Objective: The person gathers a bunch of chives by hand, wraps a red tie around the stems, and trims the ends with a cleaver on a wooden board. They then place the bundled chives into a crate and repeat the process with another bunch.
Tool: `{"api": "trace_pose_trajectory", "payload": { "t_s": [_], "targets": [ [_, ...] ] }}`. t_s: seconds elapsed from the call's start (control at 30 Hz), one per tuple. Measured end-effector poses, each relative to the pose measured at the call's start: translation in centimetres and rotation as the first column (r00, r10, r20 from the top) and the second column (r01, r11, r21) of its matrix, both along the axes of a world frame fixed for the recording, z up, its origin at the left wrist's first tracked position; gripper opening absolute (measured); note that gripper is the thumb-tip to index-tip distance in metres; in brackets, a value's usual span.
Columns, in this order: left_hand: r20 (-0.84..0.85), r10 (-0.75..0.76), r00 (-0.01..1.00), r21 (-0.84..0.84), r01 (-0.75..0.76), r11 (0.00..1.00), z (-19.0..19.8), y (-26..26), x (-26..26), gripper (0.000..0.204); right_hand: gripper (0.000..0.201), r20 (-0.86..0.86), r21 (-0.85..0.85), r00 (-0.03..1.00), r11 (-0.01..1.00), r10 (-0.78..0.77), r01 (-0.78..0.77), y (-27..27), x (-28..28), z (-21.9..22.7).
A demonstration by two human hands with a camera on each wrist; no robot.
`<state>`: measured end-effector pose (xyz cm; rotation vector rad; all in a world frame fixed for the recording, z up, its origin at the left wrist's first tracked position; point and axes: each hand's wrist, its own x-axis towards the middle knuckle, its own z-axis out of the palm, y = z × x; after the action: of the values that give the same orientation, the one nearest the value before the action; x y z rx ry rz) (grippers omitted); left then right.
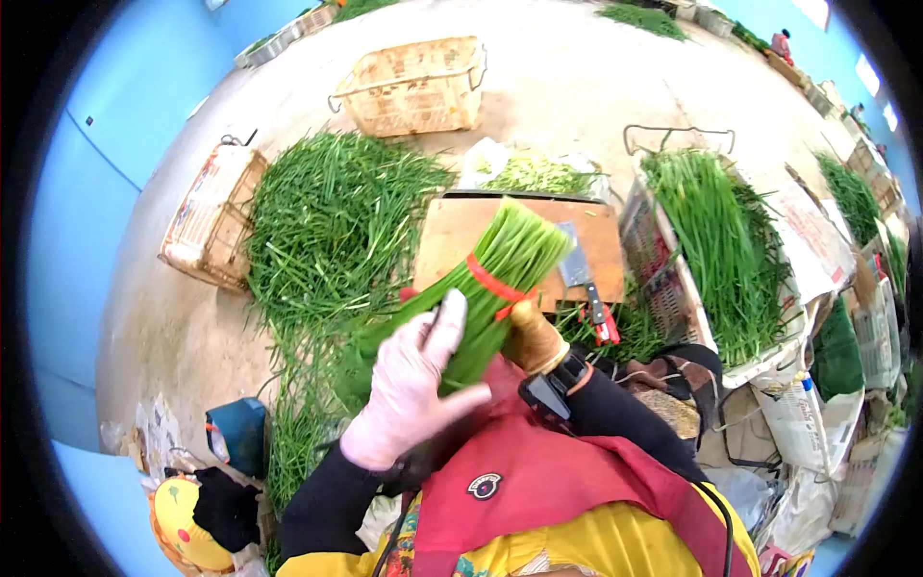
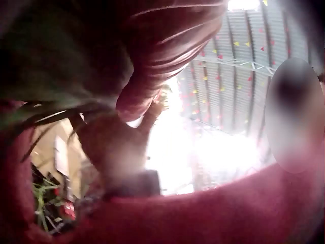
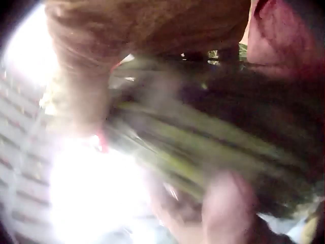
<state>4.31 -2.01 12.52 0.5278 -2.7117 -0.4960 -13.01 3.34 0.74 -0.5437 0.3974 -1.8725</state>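
A bunch of green chives (image 1: 505,245), bound with a red band (image 1: 495,279), is held tilted above the person's lap, pale cut ends up and to the right. My right hand (image 1: 534,337), in a tan glove, grips the bunch beside the band; its fingers are mostly hidden behind the stems. My left hand (image 1: 409,375), in a pale pink glove, lies over the leafy part with fingers extended and thumb spread away. Blurred stems (image 3: 183,147) cross the right wrist view. Beyond the bunch sits a wooden board (image 1: 452,231) with a cleaver (image 1: 575,264) on it.
Loose chives (image 1: 336,212) are heaped on the floor at left. A white crate (image 1: 678,260) full of chives (image 1: 711,240) stands at right. Other crates (image 1: 413,91) lie behind and to the left. Pale trimmings (image 1: 538,175) are piled behind the board.
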Motion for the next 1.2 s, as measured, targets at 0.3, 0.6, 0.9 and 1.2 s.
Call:
{"api": "trace_pose_trajectory", "payload": {
  "t_s": [0.3, 0.6, 0.9, 1.2],
  "targets": [
    [-0.244, -0.045, 0.969, 0.628, 0.194, 0.753, 1.8, -4.9, -0.7, 0.074, 0.079, 0.309, -0.037, 0.949, 0.996, -0.069, 0.085, 1.7, -4.6, -2.0],
    [-0.361, -0.030, 0.932, 0.932, 0.361, -0.005, -2.8, 2.8, -3.4, 0.117, 0.097, 0.203, -0.085, 0.979, 0.996, 0.030, -0.012, 2.7, -5.8, -6.2],
    [-0.279, -0.076, 0.957, 0.626, 0.241, 0.742, 1.6, 0.2, -1.1, 0.100, 0.063, -0.256, 0.150, 0.915, 0.922, -0.313, 0.357, 5.3, -2.6, 6.1],
    [-0.035, -0.093, 0.995, 0.385, 0.099, 0.918, 5.7, -2.7, 5.1, 0.093, 0.042, -0.919, -0.376, -0.288, 0.823, -0.271, 0.425, 5.0, -4.9, -1.0]
  ]
}}
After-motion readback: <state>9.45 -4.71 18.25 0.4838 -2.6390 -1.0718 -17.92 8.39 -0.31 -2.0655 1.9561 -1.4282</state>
